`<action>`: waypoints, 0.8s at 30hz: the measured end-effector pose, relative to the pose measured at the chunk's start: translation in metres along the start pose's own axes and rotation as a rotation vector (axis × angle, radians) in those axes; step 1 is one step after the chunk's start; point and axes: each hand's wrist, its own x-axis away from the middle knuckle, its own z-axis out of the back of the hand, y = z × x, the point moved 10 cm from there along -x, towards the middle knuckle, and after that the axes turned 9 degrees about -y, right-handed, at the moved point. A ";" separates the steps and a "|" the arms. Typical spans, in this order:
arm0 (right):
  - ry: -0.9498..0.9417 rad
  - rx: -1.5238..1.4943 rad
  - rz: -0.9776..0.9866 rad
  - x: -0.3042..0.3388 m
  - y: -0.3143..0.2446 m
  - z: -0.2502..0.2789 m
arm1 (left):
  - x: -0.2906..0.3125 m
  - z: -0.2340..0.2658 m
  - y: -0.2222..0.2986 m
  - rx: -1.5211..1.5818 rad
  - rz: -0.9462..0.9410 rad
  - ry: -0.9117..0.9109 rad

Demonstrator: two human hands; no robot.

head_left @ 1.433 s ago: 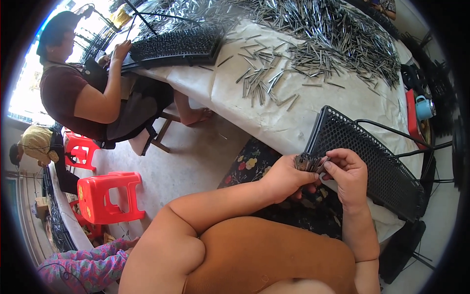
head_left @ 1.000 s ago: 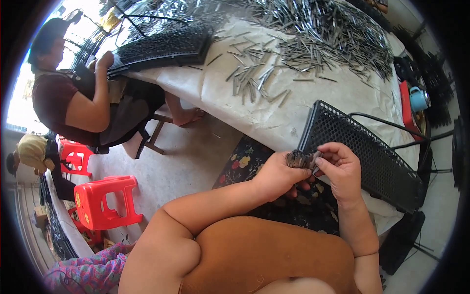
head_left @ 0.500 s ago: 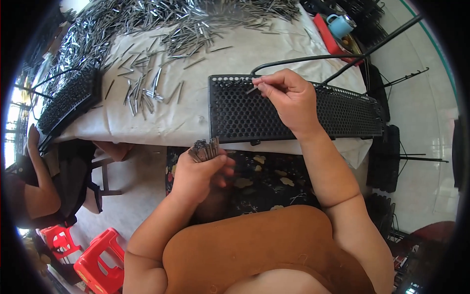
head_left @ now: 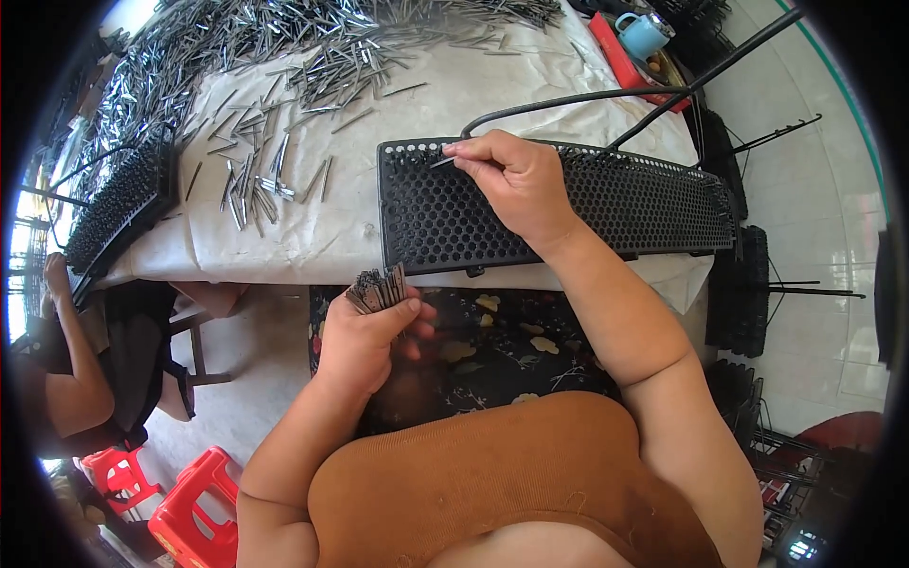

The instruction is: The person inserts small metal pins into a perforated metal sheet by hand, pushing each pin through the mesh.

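My left hand [head_left: 358, 333] is closed around a bundle of thin dark metal pins [head_left: 381, 288], their ends sticking up just below the table's edge. Between the thumb and fingers of my right hand [head_left: 519, 185] is a single metal pin [head_left: 442, 163], held slantwise over the upper left of a long black perforated panel [head_left: 473, 222]. The panel is covered in round holes and lies along the table's front edge. My right hand hides part of its top rim. Whether the pin's tip enters a hole is too small to tell.
Loose pins [head_left: 248, 194] lie on the cloth-covered table [head_left: 331, 227], with a large heap [head_left: 246, 47] behind. Black rods [head_left: 587, 95] rise from the panel. A blue mug [head_left: 644, 36] stands far right. Another person's arm [head_left: 80, 350] and panel [head_left: 123, 199] are at left, above red stools [head_left: 199, 506].
The panel and table have shifted slightly left in the picture. My right hand, still pinching a pin, has moved left a little along the panel's top edge. My left hand keeps its bundle.
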 end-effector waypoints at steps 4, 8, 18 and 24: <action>-0.027 0.169 0.111 -0.003 -0.014 -0.003 | 0.000 -0.001 -0.001 -0.022 0.003 0.004; -0.026 0.284 0.168 -0.011 -0.030 -0.007 | 0.000 0.002 -0.003 -0.057 0.013 0.017; -0.079 0.421 0.217 -0.012 -0.023 -0.012 | 0.003 0.004 -0.001 -0.062 0.024 0.036; -0.054 0.353 0.173 -0.009 -0.019 -0.005 | 0.002 -0.010 0.003 0.055 -0.043 -0.060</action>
